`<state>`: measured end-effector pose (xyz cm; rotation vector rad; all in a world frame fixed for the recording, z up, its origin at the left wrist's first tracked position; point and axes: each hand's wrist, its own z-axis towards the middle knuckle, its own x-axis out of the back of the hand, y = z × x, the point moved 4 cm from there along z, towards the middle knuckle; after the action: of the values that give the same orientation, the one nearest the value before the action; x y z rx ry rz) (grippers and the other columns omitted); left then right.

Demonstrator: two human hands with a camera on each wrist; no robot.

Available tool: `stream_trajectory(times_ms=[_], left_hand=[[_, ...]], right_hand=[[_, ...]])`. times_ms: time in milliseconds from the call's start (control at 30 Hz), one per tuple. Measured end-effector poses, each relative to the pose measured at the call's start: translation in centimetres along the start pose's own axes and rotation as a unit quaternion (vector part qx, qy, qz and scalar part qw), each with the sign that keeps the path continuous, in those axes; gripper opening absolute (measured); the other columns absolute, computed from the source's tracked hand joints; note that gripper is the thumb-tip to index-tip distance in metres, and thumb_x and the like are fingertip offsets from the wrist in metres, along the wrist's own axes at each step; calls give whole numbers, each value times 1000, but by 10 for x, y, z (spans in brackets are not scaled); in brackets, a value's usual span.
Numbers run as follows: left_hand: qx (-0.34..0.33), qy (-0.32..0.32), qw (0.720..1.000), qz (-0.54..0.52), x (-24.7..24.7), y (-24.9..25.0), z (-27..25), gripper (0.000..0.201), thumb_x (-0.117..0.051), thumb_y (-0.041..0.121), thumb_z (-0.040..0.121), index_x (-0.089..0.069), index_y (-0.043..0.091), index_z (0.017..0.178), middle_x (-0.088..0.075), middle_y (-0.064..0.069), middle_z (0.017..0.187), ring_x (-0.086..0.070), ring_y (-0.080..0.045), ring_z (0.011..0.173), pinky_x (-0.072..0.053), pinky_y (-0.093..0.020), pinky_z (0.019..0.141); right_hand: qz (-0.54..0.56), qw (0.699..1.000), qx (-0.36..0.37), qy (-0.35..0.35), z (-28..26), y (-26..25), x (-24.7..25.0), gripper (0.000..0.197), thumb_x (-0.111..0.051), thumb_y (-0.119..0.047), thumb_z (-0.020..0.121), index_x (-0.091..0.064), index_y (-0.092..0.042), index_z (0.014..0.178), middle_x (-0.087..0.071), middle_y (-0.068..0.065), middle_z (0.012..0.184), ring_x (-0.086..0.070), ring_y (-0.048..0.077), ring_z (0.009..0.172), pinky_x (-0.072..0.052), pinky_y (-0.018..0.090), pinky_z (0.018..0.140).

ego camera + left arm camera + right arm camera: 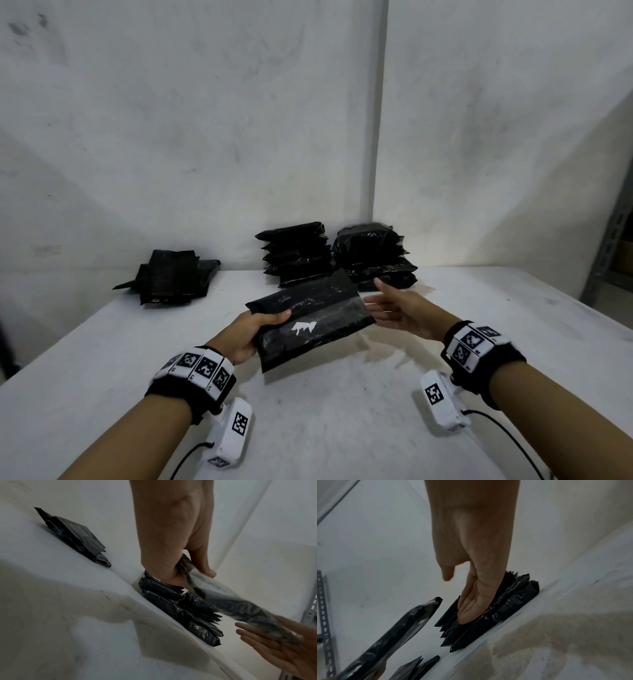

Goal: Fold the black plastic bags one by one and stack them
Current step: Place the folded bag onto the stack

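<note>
The left hand (251, 334) pinches the left end of a black plastic bag (310, 320), held above the white table (342, 411). It looks light, limp and slippery, best gripped at both ends. Its long axis runs left to right, tilted. The right hand (399, 310) is spread, empty, beside its right end.

I am not seeing any word, number or brand I can read. I am holding a black bag (310, 322) bearing a ragged white mark that spells nothing. My wrist bands (200, 370) and the white camera housings (233, 435) are carrying black-and-white square code patterns, not letters.
</note>
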<state>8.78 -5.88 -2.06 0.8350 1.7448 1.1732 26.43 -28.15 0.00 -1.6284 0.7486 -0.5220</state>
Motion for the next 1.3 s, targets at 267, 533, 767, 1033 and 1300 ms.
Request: stream_trajectory(times_ms=[267,533,767,1033,1300], left_hand=[[-4,-12,1000,-17,2,4,3,48,-73,17,76,-61,-3,119,-68,-19,114,-68,-28,98,-56,-34,86],[6,12,999,-34,16,2,9,48,-73,19,75,-63,-7,113,-64,-20,117,-63,-24,99,-58,-30,80],[-21,34,996,-75,33,9,19,41,-70,9,75,-62,-6,113,-68,-21,112,-69,-26,94,-58,-27,78],[-60,72,990,-101,58,29,31,27,-57,1,91,-58,-14,113,-63,-22,112,-62,-23,94,-58,-19,63],[-98,100,971,-195,81,75,58,33,-49,32,98,-62,3,103,-67,-11,99,-62,-22,87,-58,-25,60]], right_hand=[[-37,996,-11,-86,8,0,-27,12,-63,-7,90,-69,-3,100,-72,11,100,-70,16,86,-58,27,81],[54,998,4,-34,29,4,-23,20,-58,-6,93,-65,0,110,-72,9,96,-72,13,78,-59,22,66],[47,999,5,-18,41,2,-41,19,-60,-17,94,-65,-7,109,-67,8,106,-66,18,94,-59,29,78],[54,998,19,-21,64,-16,-77,29,-67,-13,90,-61,1,114,-61,19,110,-70,26,85,-60,29,70],[59,986,159,-9,112,-69,-115,19,-50,-2,97,-62,4,110,-58,17,113,-61,18,92,-58,21,64]])
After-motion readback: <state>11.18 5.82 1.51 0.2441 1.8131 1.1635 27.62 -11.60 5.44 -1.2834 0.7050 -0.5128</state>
